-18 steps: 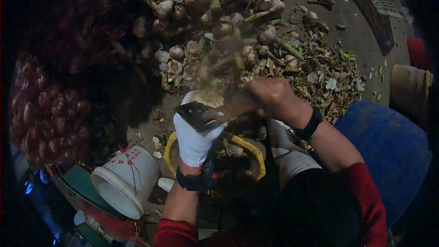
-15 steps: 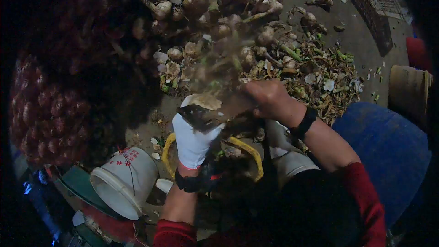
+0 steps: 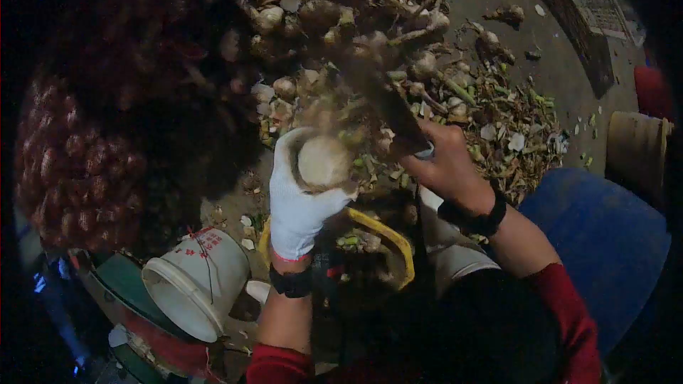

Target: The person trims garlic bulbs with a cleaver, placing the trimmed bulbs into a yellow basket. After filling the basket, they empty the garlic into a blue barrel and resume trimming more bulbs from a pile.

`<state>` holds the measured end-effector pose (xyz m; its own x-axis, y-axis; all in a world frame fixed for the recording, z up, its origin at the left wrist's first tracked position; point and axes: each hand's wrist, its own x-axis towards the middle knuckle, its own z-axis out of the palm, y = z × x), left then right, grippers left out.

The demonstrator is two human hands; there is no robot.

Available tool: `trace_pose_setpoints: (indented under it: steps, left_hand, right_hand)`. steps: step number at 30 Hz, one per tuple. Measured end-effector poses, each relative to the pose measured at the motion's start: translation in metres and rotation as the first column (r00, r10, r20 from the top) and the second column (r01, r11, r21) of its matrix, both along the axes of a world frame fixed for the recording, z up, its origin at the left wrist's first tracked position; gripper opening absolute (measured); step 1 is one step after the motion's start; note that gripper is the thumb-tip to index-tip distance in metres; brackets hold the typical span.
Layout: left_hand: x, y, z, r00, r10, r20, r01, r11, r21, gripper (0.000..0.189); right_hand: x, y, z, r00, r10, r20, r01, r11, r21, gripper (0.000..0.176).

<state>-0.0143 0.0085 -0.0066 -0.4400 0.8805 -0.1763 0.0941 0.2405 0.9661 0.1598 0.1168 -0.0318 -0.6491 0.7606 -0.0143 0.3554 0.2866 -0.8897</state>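
My left hand (image 3: pixel 293 217), in a white glove, is wrapped round a pale round root vegetable (image 3: pixel 322 161) whose light cut face points up. Its exact kind I cannot make out. My right hand (image 3: pixel 455 167), bare with a black wristband, grips a broad dark-bladed knife (image 3: pixel 395 114) by its handle. The blade points up and left, apart from the vegetable, and its far end is blurred. Beyond both hands lies a heap of similar dirty bulbs (image 3: pixel 423 64) with stalks. Below the left hand is a yellow-rimmed container (image 3: pixel 402 242) with trimmings inside.
A pile of trimmed leaves and peelings (image 3: pixel 516 142) covers the floor at the right. Nearby stand a blue barrel (image 3: pixel 597 227) and a tan bucket (image 3: pixel 635 142). On the left are a full red mesh sack (image 3: pixel 78 171) and a tipped white bucket (image 3: pixel 199 277).
The knife has swung away from the vegetable, up and to the right, with my right hand moving slightly right and down. The vegetable's pale cut face now shows in my left hand.
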Motion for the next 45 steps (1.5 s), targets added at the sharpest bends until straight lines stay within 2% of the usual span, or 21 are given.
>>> trace_pose_setpoints:
  steps: [4,6,8,9,10,11,13,16,17,19,21,22,25,27,29,35,37,42,43,44,45]
  left_hand:
    - [0.012,0.002,-0.008,0.907,0.13,0.401,-0.196,0.972,0.129,0.061]
    - [0.017,-0.004,-0.01,0.546,0.159,0.822,-0.356,0.933,0.057,0.062]
    - [0.022,-0.019,-0.007,0.544,0.206,0.814,-0.356,0.935,0.001,0.064]
    - [0.027,-0.031,-0.007,0.532,0.27,0.803,-0.35,0.933,-0.082,0.066]
    - [0.016,-0.045,-0.016,0.871,0.099,0.48,-0.07,0.994,-0.079,0.059]
    - [0.008,-0.058,-0.016,0.872,0.094,0.48,-0.068,0.995,-0.071,0.059]
    - [-0.002,-0.075,-0.01,0.852,-0.487,0.192,0.523,0.78,-0.344,0.039]
    - [-0.013,-0.037,0.007,0.859,-0.431,-0.278,0.306,0.866,-0.397,0.018]
    - [-0.01,-0.012,0.011,0.801,-0.381,-0.462,0.289,0.921,-0.259,0.019]
    - [0.003,0.04,-0.005,0.946,-0.143,-0.29,0.071,0.967,-0.243,0.027]
    - [0.017,0.085,-0.043,0.803,-0.296,-0.518,0.05,0.898,-0.436,0.051]
    - [0.024,0.102,-0.059,0.812,-0.36,-0.46,0.098,0.86,-0.501,0.058]
    - [0.036,0.112,-0.085,0.757,-0.452,-0.472,0.128,0.811,-0.571,0.052]
    - [0.027,0.09,-0.084,0.889,-0.318,-0.329,0.167,0.894,-0.415,0.062]
    - [0.029,0.06,-0.066,0.975,-0.184,0.124,0.207,0.958,-0.2,0.067]
    - [0.03,0.035,-0.031,0.962,-0.258,0.086,0.265,0.96,-0.089,0.071]
    - [0.035,0.044,-0.001,0.916,-0.143,0.375,0.19,0.978,-0.09,0.07]
    - [0.019,0.033,-0.021,0.938,-0.179,0.296,0.205,0.977,-0.057,0.067]
    - [0.009,0.026,-0.027,0.921,-0.381,-0.078,0.378,0.924,-0.052,0.066]
    - [0.005,0.02,-0.03,0.737,-0.52,-0.432,0.527,0.842,-0.115,0.066]
    - [0.008,0.015,-0.031,0.737,-0.521,-0.43,0.527,0.842,-0.116,0.066]
  right_hand:
    - [-0.001,-0.004,-0.009,0.999,-0.022,-0.033,0.017,0.986,-0.163,0.025]
    - [0.009,-0.014,-0.032,0.998,0.04,-0.048,-0.048,0.98,-0.193,0.025]
    - [0.02,-0.019,-0.062,0.999,0.02,0.04,-0.006,0.948,-0.318,0.026]
    - [0.021,-0.015,-0.054,0.999,0.028,0.042,-0.013,0.948,-0.319,0.026]
    - [0.022,-0.009,-0.036,0.992,-0.098,0.076,0.12,0.921,-0.371,0.025]
    - [0.022,0.004,-0.024,0.967,-0.231,0.108,0.255,0.881,-0.399,0.024]
    - [0.025,0.026,-0.023,0.959,-0.237,0.155,0.28,0.873,-0.399,0.021]
    - [0.025,0.034,-0.023,0.951,-0.307,0.027,0.294,0.878,-0.378,0.023]
    - [0.025,0.033,-0.026,0.952,-0.305,0.021,0.291,0.883,-0.369,0.023]
    - [0.027,0.029,-0.033,0.929,-0.371,-0.003,0.334,0.838,-0.432,0.024]
    - [0.031,0.025,-0.04,0.911,-0.409,0.045,0.394,0.836,-0.382,0.023]
    - [0.034,0.023,-0.046,0.904,-0.427,0.036,0.404,0.822,-0.402,0.023]
    - [0.04,0.026,-0.046,0.897,-0.439,0.061,0.423,0.808,-0.411,0.025]
    - [0.042,0.032,-0.051,0.886,-0.454,0.093,0.451,0.796,-0.404,0.025]
    - [0.04,0.036,-0.066,0.888,-0.459,0.011,0.395,0.752,-0.527,0.027]
    - [0.012,0.025,-0.018,0.951,-0.298,-0.08,0.178,0.742,-0.646,0.024]
    - [0.006,0.014,-0.008,0.939,-0.285,-0.195,0.111,0.784,-0.61,0.023]
    - [0.021,0.014,0.0,0.988,0.02,-0.153,-0.033,0.996,-0.082,0.032]
    - [0.023,0.013,0.003,0.987,0.136,-0.087,-0.132,0.99,0.057,0.036]
    - [0.021,0.011,0.01,0.978,0.209,0.022,-0.209,0.958,0.196,0.039]
    - [0.02,0.009,0.014,0.978,0.209,0.023,-0.21,0.958,0.194,0.039]
